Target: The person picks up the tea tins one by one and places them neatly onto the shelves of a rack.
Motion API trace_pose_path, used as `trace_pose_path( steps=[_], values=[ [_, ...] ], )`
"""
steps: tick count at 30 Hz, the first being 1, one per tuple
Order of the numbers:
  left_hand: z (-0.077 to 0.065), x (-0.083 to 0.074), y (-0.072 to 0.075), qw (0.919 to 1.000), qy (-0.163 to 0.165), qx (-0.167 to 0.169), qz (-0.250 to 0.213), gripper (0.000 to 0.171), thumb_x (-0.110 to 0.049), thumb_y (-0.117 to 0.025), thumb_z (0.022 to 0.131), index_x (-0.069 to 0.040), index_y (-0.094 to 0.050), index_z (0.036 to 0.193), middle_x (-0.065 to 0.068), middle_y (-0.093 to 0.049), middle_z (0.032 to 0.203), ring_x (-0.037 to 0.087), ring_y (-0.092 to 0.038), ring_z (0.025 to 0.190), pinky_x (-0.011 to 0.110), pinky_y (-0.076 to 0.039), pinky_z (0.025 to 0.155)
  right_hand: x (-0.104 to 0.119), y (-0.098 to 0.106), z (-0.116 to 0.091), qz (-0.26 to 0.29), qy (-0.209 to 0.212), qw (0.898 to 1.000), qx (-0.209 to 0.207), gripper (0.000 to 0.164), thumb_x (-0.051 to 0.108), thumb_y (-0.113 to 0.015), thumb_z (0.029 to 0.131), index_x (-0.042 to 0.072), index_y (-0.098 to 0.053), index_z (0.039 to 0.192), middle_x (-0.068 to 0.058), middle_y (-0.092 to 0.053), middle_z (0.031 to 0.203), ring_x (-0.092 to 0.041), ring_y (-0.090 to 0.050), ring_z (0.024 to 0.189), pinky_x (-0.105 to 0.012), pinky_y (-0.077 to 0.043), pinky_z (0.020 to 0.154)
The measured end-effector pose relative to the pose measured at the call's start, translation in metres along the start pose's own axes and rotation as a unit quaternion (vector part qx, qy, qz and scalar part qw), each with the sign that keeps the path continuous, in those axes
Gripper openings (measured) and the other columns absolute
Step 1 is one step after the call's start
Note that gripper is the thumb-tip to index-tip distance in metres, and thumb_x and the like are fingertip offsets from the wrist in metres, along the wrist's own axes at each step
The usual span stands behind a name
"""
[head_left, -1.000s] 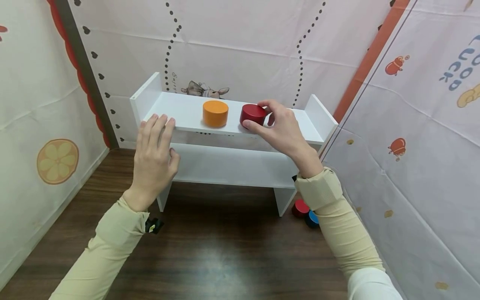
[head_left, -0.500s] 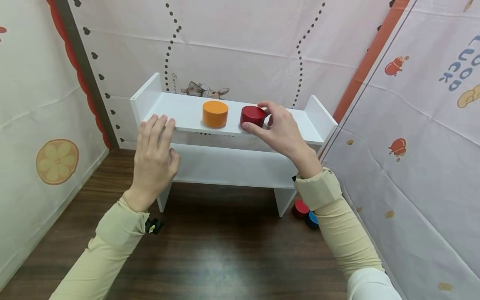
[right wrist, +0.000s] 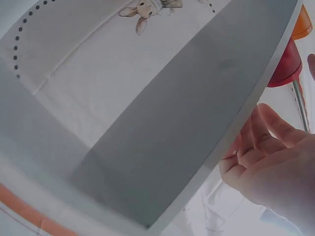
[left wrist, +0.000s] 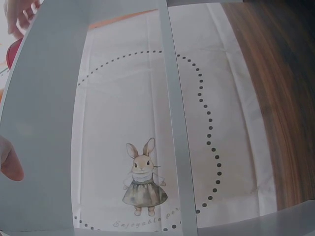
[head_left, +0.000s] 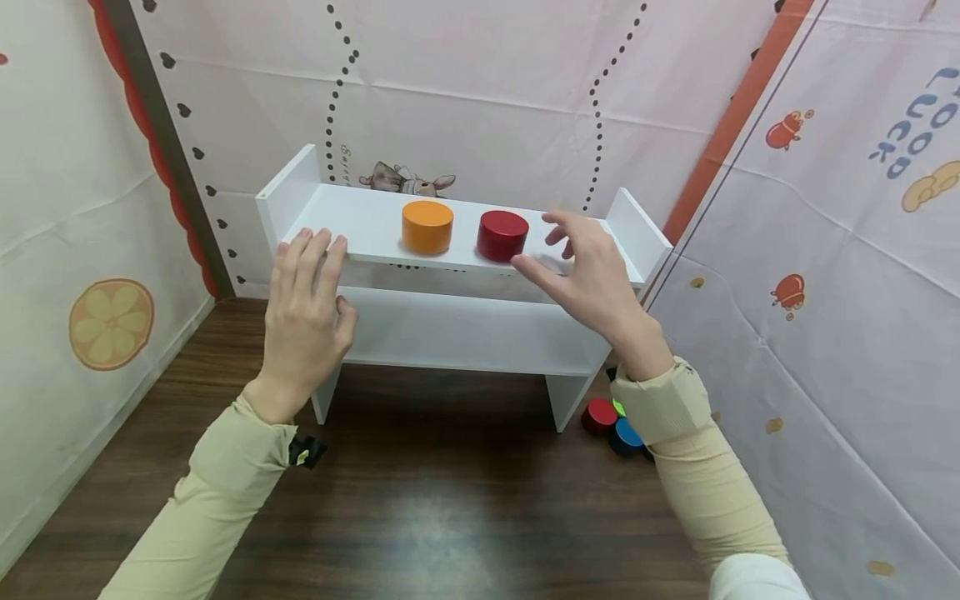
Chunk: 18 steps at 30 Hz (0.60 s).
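Observation:
On the top board of a white shelf (head_left: 360, 218) stand an orange cylinder (head_left: 427, 228) and, to its right, a dark red cylinder (head_left: 502, 237). My right hand (head_left: 592, 275) is just right of the red cylinder, thumb and fingers spread apart with nothing between them. In the right wrist view the same hand (right wrist: 280, 164) shows beside the board's edge, apart from the red cylinder (right wrist: 287, 68). My left hand (head_left: 303, 325) lies with extended fingers at the left front edge of the top board; whether the fingertips press on it is unclear.
The shelf has a lower board (head_left: 465, 333) and upright side panels (head_left: 637, 237). On the dark wood floor (head_left: 420, 500), right of the shelf, lie a red cylinder (head_left: 599, 416), a blue cylinder (head_left: 626, 437) and a partly hidden green one. Printed cloth walls stand close on both sides.
My right hand has let go of the red cylinder and moved right, its fingers wider apart. The red cylinder stays standing on the board. My left hand keeps its place.

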<state>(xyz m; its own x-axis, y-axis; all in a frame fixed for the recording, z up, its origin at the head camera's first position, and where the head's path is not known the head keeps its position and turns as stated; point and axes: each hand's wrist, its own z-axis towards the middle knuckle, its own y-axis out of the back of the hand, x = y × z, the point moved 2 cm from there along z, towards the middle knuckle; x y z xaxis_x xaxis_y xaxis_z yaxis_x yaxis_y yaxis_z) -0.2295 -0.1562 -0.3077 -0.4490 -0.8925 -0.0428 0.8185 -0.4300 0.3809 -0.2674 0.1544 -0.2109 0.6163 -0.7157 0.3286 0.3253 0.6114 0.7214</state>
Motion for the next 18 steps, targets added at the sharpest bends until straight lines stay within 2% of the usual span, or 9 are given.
trace_pose_path(
  steps=[7,14,18],
  values=[
    [0.0,0.0,0.0,1.0,0.0,0.001,0.002,0.07,0.006,-0.051,0.075,-0.001,-0.041,0.144,0.023,-0.044,0.145,0.037,-0.032,0.141,0.05,-0.016,0.122,-0.012,0.008,-0.022,-0.012,0.013,0.999,-0.047,0.054,0.033,-0.074,0.081,0.005,-0.059,0.125,-0.013,-0.065,0.103,-0.025,-0.057,0.088,-0.036,-0.045,0.076],
    [0.001,0.0,-0.001,1.0,0.0,-0.002,0.0,0.07,0.007,-0.051,0.074,0.0,-0.042,0.143,0.023,-0.044,0.144,0.037,-0.033,0.14,0.05,-0.017,0.122,-0.027,0.014,-0.043,0.013,0.051,0.989,-0.137,0.038,0.02,-0.075,0.081,-0.003,-0.063,0.109,-0.017,-0.063,0.094,-0.028,-0.054,0.09,-0.033,-0.042,0.076],
    [0.001,-0.001,-0.001,1.0,0.0,-0.002,0.001,0.069,0.007,-0.051,0.074,0.0,-0.042,0.142,0.023,-0.045,0.144,0.038,-0.033,0.14,0.051,-0.017,0.122,-0.034,0.016,-0.056,0.02,0.051,0.987,-0.154,0.035,0.016,-0.075,0.08,-0.002,-0.063,0.107,-0.017,-0.063,0.092,-0.025,-0.054,0.085,-0.027,-0.041,0.072]
  ],
)
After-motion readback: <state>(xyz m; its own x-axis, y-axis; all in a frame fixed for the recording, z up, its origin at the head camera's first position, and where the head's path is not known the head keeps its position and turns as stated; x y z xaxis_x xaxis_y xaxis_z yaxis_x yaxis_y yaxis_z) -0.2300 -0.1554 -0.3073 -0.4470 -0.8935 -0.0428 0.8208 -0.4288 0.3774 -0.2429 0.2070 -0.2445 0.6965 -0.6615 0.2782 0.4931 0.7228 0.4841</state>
